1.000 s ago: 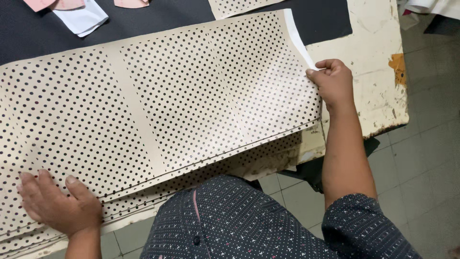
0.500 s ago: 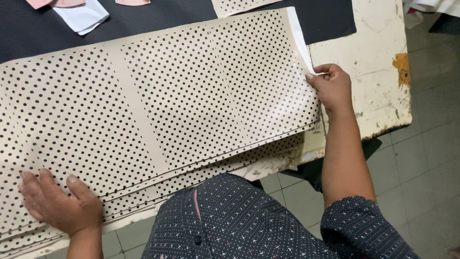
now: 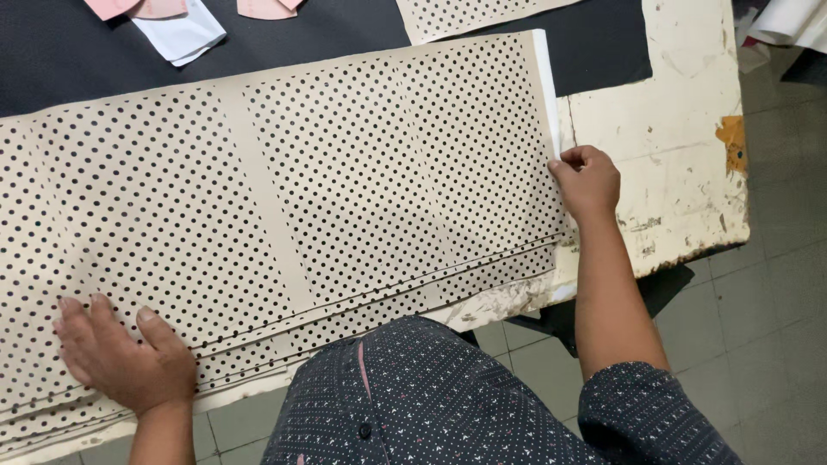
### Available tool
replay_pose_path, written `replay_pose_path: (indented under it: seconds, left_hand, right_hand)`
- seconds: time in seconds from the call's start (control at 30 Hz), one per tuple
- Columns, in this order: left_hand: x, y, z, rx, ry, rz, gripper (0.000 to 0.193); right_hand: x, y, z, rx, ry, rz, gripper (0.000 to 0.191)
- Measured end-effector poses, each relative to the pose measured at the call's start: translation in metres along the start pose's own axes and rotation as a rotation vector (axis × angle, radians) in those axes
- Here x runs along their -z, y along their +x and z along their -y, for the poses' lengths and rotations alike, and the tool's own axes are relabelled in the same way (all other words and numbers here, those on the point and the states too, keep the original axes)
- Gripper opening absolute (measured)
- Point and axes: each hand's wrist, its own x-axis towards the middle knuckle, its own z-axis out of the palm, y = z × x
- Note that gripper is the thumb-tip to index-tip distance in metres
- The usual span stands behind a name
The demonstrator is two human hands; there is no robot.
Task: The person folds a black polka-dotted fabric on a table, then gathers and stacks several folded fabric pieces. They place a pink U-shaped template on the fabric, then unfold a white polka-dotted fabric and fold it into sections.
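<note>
At the tabletop (image 3: pixel 689 129), dotted sheets (image 3: pixel 345 181) lie lengthwise between both hands.
Right hand (image 3: pixel 590 179) pinches the far end's edge; left hand (image 3: pixel 125 362) presses flat, released.

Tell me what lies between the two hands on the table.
In the head view, only the stacked beige polka-dot sheets span the stretch between the left hand, pressed flat on them, and the right hand, at their right edge. Nothing else lies there.

A stack of beige dotted sheets (image 3: pixel 284 189) lies across the worn white table (image 3: pixel 672 172), the left hand (image 3: pixel 125 362) pressing flat on its near edge while the right hand (image 3: pixel 588 179) pinches its far end.
</note>
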Motion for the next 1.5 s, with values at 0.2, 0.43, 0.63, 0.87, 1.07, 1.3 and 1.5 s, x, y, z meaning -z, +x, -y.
replay_pose_path:
  seconds: [0.2, 0.43, 0.63, 0.87, 1.07, 1.3, 1.5]
  left_hand:
    - [-0.005, 0.001, 0.004, 0.004, 0.005, -0.018, 0.056]
    - [-0.006, 0.001, 0.005, -0.013, -0.010, -0.043, 0.055]
    - [-0.009, -0.002, 0.011, -0.020, -0.002, -0.035, 0.056]
    - [0.015, 0.009, -0.017, -0.076, -0.037, 0.021, 0.053]
    - [0.026, -0.013, -0.101, 0.117, -0.856, 0.520, 0.073]
    - [-0.006, 0.003, -0.134, 0.434, -0.694, 0.502, 0.043]
    - [0.001, 0.004, -0.115, 0.401, -0.801, 0.338, 0.040]
  right_hand:
    - [-0.003, -0.002, -0.002, 0.062, -0.041, -0.002, 0.023]
    - [-0.003, -0.056, 0.059, 0.123, -0.104, 0.129, 0.017]
    - [-0.033, -0.138, 0.130, 0.278, 0.229, 0.518, 0.037]
    - [-0.064, -0.193, 0.189, 0.797, 0.439, 0.774, 0.017]
    - [-0.066, -0.218, 0.205, 0.921, 0.523, 0.819, 0.022]
    - [-0.059, -0.175, 0.152, 0.692, 0.325, 0.764, 0.038]
    - [-0.005, -0.072, 0.028, -0.037, -0.019, 0.065, 0.047]
